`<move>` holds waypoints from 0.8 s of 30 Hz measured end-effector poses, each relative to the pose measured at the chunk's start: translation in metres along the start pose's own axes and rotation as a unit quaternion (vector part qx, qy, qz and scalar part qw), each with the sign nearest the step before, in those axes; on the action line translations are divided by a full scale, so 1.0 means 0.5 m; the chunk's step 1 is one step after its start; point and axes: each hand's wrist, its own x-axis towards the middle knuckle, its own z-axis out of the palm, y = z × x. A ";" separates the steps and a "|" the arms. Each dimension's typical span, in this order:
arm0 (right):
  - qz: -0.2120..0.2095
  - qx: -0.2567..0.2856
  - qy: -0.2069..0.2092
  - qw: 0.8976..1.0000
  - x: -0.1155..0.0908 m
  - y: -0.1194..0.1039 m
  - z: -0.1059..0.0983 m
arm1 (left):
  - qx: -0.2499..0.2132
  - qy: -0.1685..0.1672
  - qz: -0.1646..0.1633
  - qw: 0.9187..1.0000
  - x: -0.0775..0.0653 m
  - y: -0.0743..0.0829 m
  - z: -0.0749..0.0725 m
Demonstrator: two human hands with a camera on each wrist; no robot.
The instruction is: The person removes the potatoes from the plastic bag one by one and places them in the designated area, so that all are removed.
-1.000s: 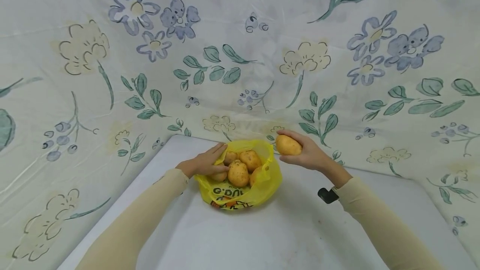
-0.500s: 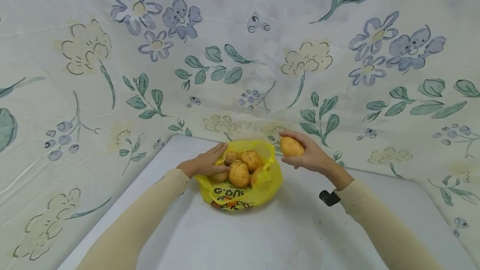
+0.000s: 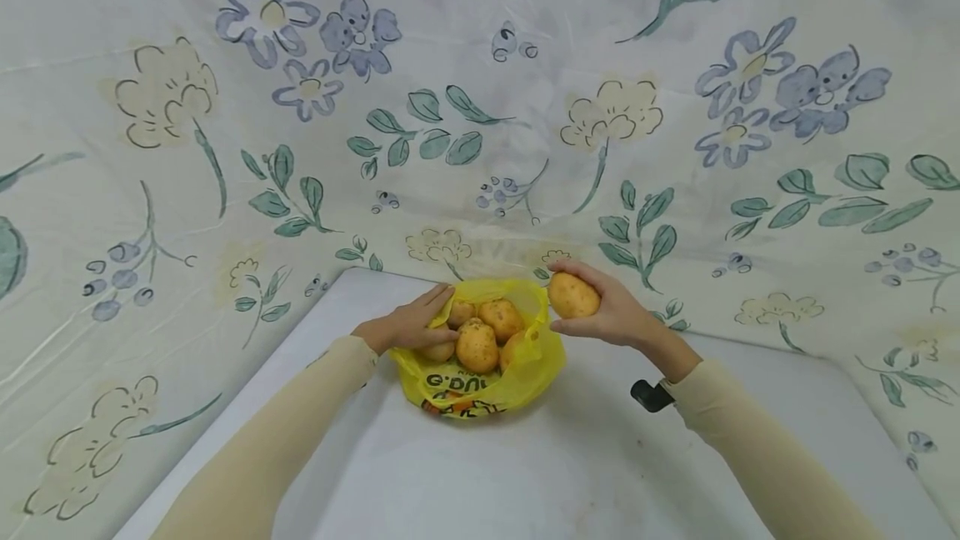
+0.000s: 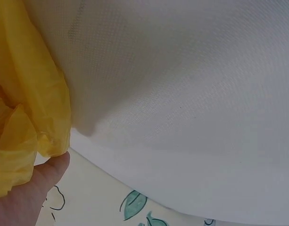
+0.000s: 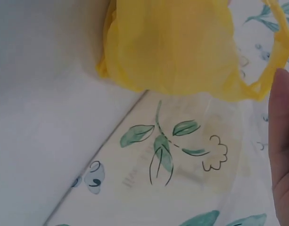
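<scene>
A yellow plastic bag (image 3: 525, 386) with dark print stands open on the table, and several potatoes (image 3: 477, 347) show in its mouth. My left hand (image 3: 408, 326) holds the bag's left rim, the thumb inside over the potatoes and the fingers along the outside. In the left wrist view, part of this hand (image 4: 33, 190) shows below the bag's yellow folds (image 4: 45, 99). Just right of the bag and above the table, my right hand (image 3: 611, 307) grips one potato (image 3: 573, 296) between thumb and fingers. The right wrist view catches only the edge of that hand (image 5: 282, 141) near a bag handle (image 5: 276, 61); its potato is out of sight there.
The white table (image 3: 480, 473) runs under the bag and both forearms. Behind and to the left hangs a pale sheet (image 3: 517, 132) printed with flowers and leaves, close to the table's back edge. A small black device (image 3: 651, 396) sits at my right wrist.
The right hand with its potato shifted slightly right, then back left toward the bag. The left hand and the bag stay in place.
</scene>
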 end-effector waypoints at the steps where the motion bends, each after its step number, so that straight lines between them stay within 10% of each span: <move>1: 0.007 0.004 0.001 1.000 0.000 0.000 0.000 | -0.002 0.000 0.000 1.000 0.000 0.000 0.000; 24: 0.107 -0.046 0.079 0.990 -0.014 0.083 -0.032 | -0.007 -0.006 -0.001 1.000 0.002 -0.001 -0.005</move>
